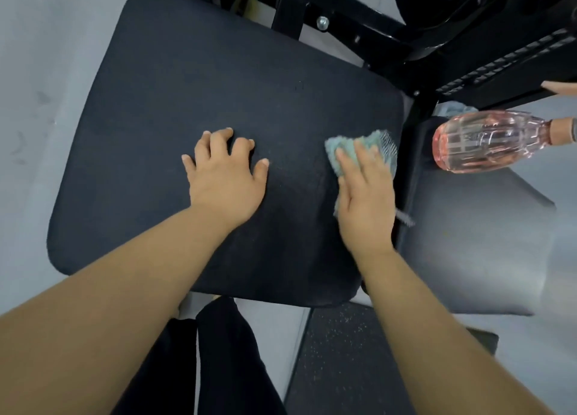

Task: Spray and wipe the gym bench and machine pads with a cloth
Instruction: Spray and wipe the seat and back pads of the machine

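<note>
Widest open stretch I can see: the far half of the black seat pad [218,80], bare upholstery from the left hand [224,177] up to the far edge. A narrower lane of bare pad runs between the left hand and the right hand [365,196]. The right hand lies flat on the blue cloth [346,146], close to the pad's right edge.

Far side blocked: the bolted black machine frame [368,30] runs just beyond the far edge and down past the right corner.

Right side: the pink spray bottle [487,141] lies across the far end of the neighbouring pad [468,243], near the cloth.

Left side: open grey floor [37,71] beside the seat pad.
</note>
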A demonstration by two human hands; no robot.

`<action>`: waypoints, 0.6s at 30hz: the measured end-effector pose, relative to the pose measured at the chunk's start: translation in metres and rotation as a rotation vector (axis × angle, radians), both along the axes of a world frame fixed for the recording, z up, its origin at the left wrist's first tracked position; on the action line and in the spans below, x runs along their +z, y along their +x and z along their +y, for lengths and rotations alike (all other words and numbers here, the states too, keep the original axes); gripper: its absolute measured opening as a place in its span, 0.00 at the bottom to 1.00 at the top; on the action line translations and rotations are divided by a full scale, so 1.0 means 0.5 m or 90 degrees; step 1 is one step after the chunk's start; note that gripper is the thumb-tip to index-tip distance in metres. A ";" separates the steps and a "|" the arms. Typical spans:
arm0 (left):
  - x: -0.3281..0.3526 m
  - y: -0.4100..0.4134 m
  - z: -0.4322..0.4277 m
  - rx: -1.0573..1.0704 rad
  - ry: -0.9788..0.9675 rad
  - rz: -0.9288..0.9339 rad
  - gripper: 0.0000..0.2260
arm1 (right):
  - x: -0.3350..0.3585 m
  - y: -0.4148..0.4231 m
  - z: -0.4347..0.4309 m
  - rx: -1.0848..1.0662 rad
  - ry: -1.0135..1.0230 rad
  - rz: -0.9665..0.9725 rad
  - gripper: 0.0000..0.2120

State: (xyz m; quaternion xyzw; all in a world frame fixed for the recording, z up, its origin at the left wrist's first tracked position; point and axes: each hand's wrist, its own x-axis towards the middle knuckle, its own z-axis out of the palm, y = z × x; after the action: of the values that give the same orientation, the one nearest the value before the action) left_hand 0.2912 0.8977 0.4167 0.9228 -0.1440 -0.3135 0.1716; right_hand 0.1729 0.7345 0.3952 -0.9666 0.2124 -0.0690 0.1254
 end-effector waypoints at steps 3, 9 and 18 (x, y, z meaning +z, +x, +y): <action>-0.004 -0.012 -0.019 0.016 0.017 -0.021 0.21 | 0.010 -0.085 0.053 0.029 0.023 0.038 0.18; -0.023 -0.021 -0.001 -0.033 0.017 -0.063 0.24 | 0.009 0.078 -0.100 -0.081 0.086 0.035 0.20; -0.008 -0.007 0.004 -0.031 0.036 -0.053 0.24 | 0.005 0.061 0.009 0.013 0.006 0.063 0.21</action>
State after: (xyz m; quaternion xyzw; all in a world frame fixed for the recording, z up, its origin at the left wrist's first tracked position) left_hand 0.2874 0.8997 0.4126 0.9357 -0.1645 -0.2830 0.1317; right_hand 0.2034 0.7390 0.3978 -0.9704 0.2086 -0.0189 0.1202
